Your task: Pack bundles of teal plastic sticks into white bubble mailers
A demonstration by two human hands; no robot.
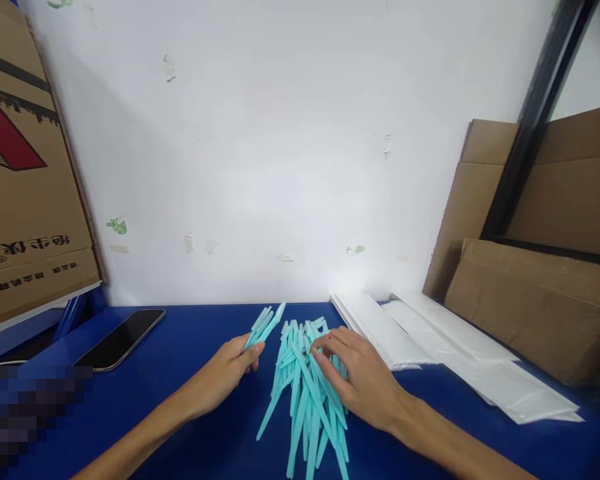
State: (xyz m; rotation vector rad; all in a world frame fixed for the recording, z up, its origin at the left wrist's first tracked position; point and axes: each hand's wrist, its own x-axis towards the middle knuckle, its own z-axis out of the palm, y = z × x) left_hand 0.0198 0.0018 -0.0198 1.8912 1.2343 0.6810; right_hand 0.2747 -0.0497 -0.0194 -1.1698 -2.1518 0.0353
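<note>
A pile of several thin turquoise plastic sticks (305, 400) lies on the blue table (190, 347) in front of me. My left hand (225, 377) is closed round a small bundle of the same turquoise sticks (266, 323), which point up and away from the pile. My right hand (355, 373) rests on top of the pile with its fingers spread and its fingertips touching the sticks near the pile's far end.
A black phone (123, 338) lies face up at the left. Stacks of long white plastic sleeves (430, 333) lie to the right of the pile. Cardboard boxes stand at the left (25, 167) and right (545, 300). A white wall (280, 167) closes the far edge.
</note>
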